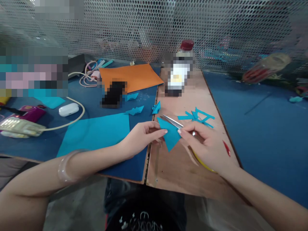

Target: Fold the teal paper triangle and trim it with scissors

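Between both hands is a small folded piece of blue paper, pointed at its lower end. My left hand pinches its left side between thumb and fingers. In my right hand is a pair of scissors, its blades pointing to the upper left past the paper's top edge. A yellow handle shows below that hand, mostly hidden by it. The right thumb and fingertips also touch the paper's right edge. Blue paper strips lie just beyond the right hand, and a folded blue paper shape lies beyond the left fingertips.
A large blue sheet lies left of my hands, with an orange sheet behind. Nearby are a dark phone-like object, a white earbud case and a cable. A red-capped bottle stands before the perforated metal screen.
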{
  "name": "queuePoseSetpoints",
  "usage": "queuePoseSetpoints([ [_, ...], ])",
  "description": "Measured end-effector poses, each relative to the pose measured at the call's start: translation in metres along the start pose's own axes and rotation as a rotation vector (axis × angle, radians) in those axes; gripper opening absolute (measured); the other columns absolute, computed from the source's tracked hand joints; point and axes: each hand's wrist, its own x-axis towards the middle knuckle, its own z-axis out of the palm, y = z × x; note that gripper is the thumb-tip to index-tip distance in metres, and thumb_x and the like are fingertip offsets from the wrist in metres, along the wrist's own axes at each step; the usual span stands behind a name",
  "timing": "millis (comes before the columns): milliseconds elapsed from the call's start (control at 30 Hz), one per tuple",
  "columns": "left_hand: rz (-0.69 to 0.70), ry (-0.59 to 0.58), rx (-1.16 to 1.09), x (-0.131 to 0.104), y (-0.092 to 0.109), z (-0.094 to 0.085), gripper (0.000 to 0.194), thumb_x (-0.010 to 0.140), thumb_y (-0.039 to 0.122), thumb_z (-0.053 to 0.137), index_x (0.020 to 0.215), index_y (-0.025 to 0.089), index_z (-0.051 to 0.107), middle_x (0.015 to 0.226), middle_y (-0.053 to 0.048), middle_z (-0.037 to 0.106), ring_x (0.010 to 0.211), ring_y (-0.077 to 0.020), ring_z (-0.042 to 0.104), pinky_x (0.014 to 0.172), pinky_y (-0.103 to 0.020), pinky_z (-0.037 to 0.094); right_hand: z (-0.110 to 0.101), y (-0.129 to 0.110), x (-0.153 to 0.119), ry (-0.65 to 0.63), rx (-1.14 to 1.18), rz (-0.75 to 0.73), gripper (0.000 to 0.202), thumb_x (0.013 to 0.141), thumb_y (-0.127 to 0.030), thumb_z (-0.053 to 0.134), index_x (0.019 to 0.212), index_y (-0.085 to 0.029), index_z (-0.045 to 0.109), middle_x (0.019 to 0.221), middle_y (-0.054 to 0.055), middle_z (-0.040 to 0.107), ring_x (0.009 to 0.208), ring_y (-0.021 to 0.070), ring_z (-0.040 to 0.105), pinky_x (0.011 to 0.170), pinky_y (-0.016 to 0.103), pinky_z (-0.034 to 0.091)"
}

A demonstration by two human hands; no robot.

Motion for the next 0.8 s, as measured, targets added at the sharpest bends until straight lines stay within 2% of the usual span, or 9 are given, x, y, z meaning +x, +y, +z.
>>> queuePoseSetpoints([
  [100, 0.114, 0.03, 0.153, -0.0007, 0.001, -0.0012, 0.02, 0.083, 0.035, 0.062, 0.075, 0.017, 0.06, 0.071, 0.001, 0.058, 0.067, -0.0108, 0.056, 0.064, -0.023, 0.044, 0.0034, -0.003, -0.0018, -0.018, -0.101, -0.111, 0.015, 0.089, -0.033, 0.054, 0.079, -0.022, 0.056, 0.072, 0.0, 0.057, 0.066, 0.0152, 0.051, 0.061, 0.031, 0.038],
  [200, 0.147, 0.005, 0.24, -0.002, 0.0022, -0.0012, 0.021, 0.086, 0.035, 0.059, 0.075, 0.017, 0.056, 0.07, 0.002, 0.051, 0.064, -0.0101, 0.049, 0.06, -0.024, 0.039, 0.0056, -0.0042, -0.0015, -0.036, -0.188, -0.152, 0.016, 0.089, -0.033, 0.053, 0.078, -0.022, 0.054, 0.071, 0.0, 0.055, 0.065, 0.0147, 0.05, 0.06, 0.031, 0.036],
  [333, 0.187, -0.017, 0.286, -0.0034, 0.0019, -0.0001, 0.025, 0.088, 0.036, 0.055, 0.072, 0.018, 0.05, 0.066, 0.003, 0.043, 0.062, -0.01, 0.041, 0.057, -0.023, 0.033, 0.0074, -0.0021, -0.0012, -0.13, -0.173, -0.077, 0.029, 0.093, -0.036, 0.047, 0.068, -0.021, 0.046, 0.06, -0.003, 0.046, 0.055, 0.0119, 0.042, 0.053, 0.029, 0.031],
  [433, 0.217, -0.018, 0.308, -0.0037, 0.0007, -0.0003, 0.027, 0.091, 0.038, 0.051, 0.072, 0.019, 0.046, 0.064, 0.004, 0.039, 0.061, -0.01, 0.039, 0.057, -0.023, 0.032, 0.0085, -0.0005, -0.0006, -0.225, -0.129, -0.057, 0.03, 0.092, -0.035, 0.049, 0.066, -0.021, 0.042, 0.059, -0.004, 0.043, 0.054, 0.011, 0.039, 0.051, 0.028, 0.029],
  [533, 0.202, -0.073, 0.376, -0.0042, -0.0001, -0.0007, 0.026, 0.092, 0.038, 0.048, 0.075, 0.018, 0.046, 0.067, 0.004, 0.039, 0.063, -0.0104, 0.038, 0.059, -0.024, 0.032, 0.0085, -0.0012, 0.0001, -0.303, -0.121, -0.049, 0.032, 0.091, -0.033, 0.049, 0.063, -0.021, 0.039, 0.058, -0.005, 0.039, 0.054, 0.01, 0.037, 0.05, 0.027, 0.029],
  [667, 0.198, -0.148, 0.501, -0.006, 0.0005, -0.0003, 0.03, 0.094, 0.036, 0.043, 0.07, 0.018, 0.041, 0.065, 0.004, 0.036, 0.063, -0.0101, 0.035, 0.058, -0.024, 0.031, 0.0082, -0.0033, -0.0008, -0.32, -0.128, -0.028, 0.037, 0.093, -0.035, 0.046, 0.061, -0.02, 0.035, 0.056, -0.006, 0.033, 0.053, 0.0093, 0.034, 0.05, 0.026, 0.027],
  [800, 0.201, -0.127, 0.451, -0.0075, 0.0002, 0.0005, 0.024, 0.095, 0.036, 0.041, 0.078, 0.018, 0.045, 0.067, 0.005, 0.036, 0.062, -0.0098, 0.034, 0.056, -0.024, 0.03, 0.0107, -0.0022, -0.0027, -0.263, -0.065, 0.02, 0.038, 0.095, -0.038, 0.044, 0.062, -0.02, 0.036, 0.057, -0.006, 0.035, 0.055, 0.0094, 0.035, 0.051, 0.026, 0.028],
])
